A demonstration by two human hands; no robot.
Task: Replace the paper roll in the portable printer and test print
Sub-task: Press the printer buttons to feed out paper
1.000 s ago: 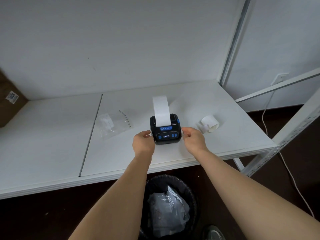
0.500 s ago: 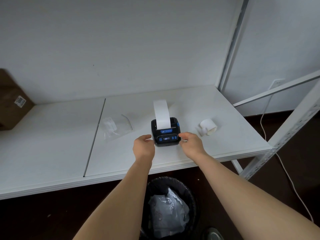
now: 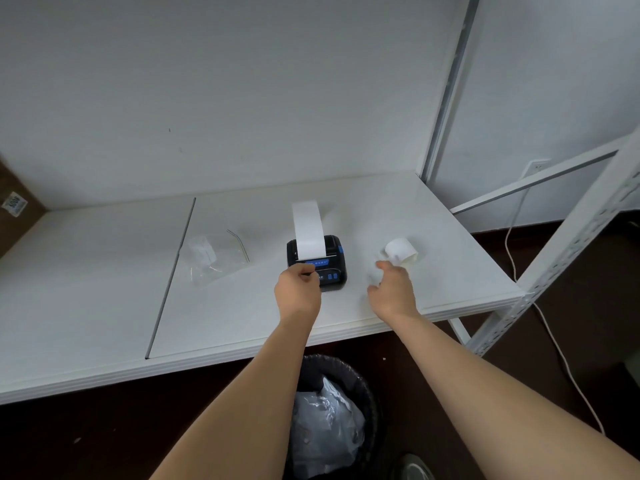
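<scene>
I'm steadying the printer (image 3: 317,263) mid-shelf with my left hand (image 3: 298,294) curled at its front-left corner, paper strip (image 3: 308,230) standing up from the slot — my right hand (image 3: 393,292), loose and empty, is hovering near the spare roll (image 3: 401,251) — so I'm bracing firmly for a straight tear.

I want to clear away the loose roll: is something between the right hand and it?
Nothing visible: the right hand is just in front of the loose paper roll, with only bare shelf around; the printer stands to the left.
</scene>
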